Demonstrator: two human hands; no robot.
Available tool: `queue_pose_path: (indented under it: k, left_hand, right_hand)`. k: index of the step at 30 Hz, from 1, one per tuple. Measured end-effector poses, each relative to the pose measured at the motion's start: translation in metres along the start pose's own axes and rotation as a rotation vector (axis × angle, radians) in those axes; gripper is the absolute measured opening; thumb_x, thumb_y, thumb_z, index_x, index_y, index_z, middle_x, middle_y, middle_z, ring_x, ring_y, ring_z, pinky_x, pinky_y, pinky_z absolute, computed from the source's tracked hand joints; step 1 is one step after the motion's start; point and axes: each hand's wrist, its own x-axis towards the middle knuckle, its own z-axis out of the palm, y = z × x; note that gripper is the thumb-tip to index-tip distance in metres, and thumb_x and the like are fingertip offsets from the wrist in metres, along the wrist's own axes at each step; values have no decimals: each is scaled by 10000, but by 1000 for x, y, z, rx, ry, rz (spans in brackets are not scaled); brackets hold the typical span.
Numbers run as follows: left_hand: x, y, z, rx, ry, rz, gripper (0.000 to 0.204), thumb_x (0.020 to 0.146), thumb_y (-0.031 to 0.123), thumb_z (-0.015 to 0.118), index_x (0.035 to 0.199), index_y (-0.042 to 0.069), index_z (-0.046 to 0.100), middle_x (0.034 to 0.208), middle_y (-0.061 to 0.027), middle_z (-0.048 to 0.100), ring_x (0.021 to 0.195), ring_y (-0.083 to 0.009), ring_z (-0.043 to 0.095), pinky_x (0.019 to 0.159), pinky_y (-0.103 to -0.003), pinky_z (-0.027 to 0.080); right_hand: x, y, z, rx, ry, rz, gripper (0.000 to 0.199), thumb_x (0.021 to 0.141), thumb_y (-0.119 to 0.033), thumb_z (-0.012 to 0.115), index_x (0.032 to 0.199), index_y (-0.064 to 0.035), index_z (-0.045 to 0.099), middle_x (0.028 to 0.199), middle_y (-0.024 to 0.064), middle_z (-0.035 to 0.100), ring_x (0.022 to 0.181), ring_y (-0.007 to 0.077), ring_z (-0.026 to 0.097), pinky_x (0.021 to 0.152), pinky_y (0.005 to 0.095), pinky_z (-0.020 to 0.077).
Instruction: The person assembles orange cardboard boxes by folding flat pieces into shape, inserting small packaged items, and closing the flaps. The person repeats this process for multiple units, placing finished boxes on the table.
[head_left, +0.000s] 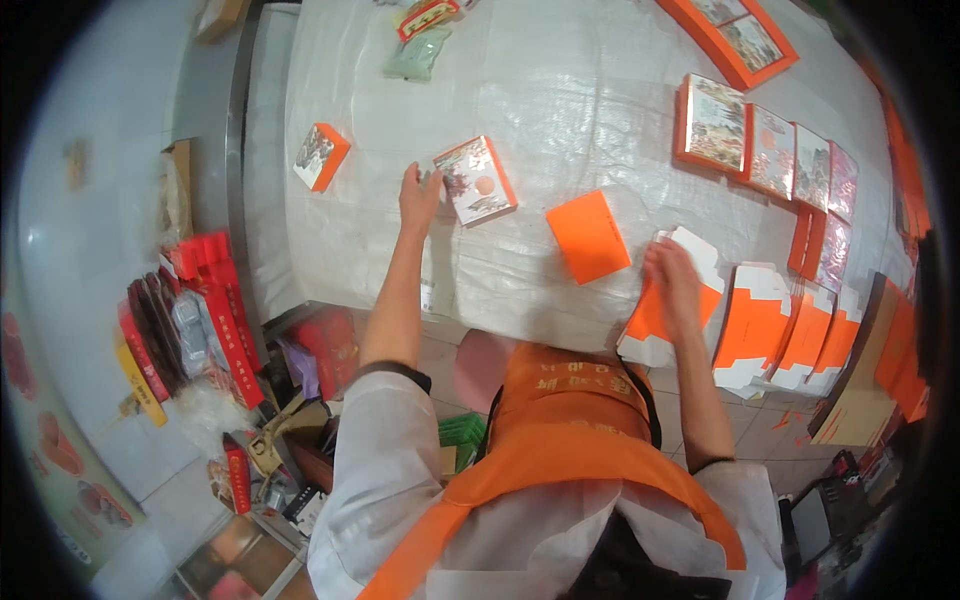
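Note:
My left hand [420,197] is open, fingers apart, beside the left edge of a square box [474,182] with a printed landscape lid and orange sides. Whether its fingertips touch the box I cannot tell. On the right, my right hand [676,285] has its fingers bent together onto the top of a flat orange-and-white carton [652,312] in a pile near the table's front edge; the fingertips are slightly blurred. Between the hands lies a plain orange box piece [589,237]. A smaller landscape-printed box [321,157] rests farther left.
More flat cartons [752,322] line the front right of the table [560,110]. Finished-looking printed boxes [716,122] stand in a row behind them, and a larger orange box [745,45] lies at the far right. Green and red packets [417,53] sit at the back. Red bags [222,310] hang left.

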Motion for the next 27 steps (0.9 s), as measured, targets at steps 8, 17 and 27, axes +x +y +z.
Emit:
queue_pose_path:
  k: [8,17,27]
  left_hand:
    - [-36,-13,42,-538,-267,-252,435,910,296,508,1251,40,422,1098,-79,544,937,-135,528,793,-288,437]
    - [-30,-24,-26,-623,-434,102,689,818,216,619,1375,28,259,1359,-163,354,1267,-253,333,1037,-388,290]
    - [207,-168,-193,482,-97,558,1025,525,311,785,1367,46,263,1325,-182,402,1251,-316,363,1023,-412,318]
  right_hand:
    - [99,99,195,-752,-253,132,500,860,-259,533,1244,42,422,1182,154,517,1093,225,489,943,323,370]
    - [82,81,220,-220,-190,145,433,873,-149,571,1218,-107,312,1111,88,549,979,166,528,833,309,435]
    - [13,17,163,-333,-96,168,397,846,-93,566,1205,-98,397,1124,74,527,1019,160,518,888,325,426]
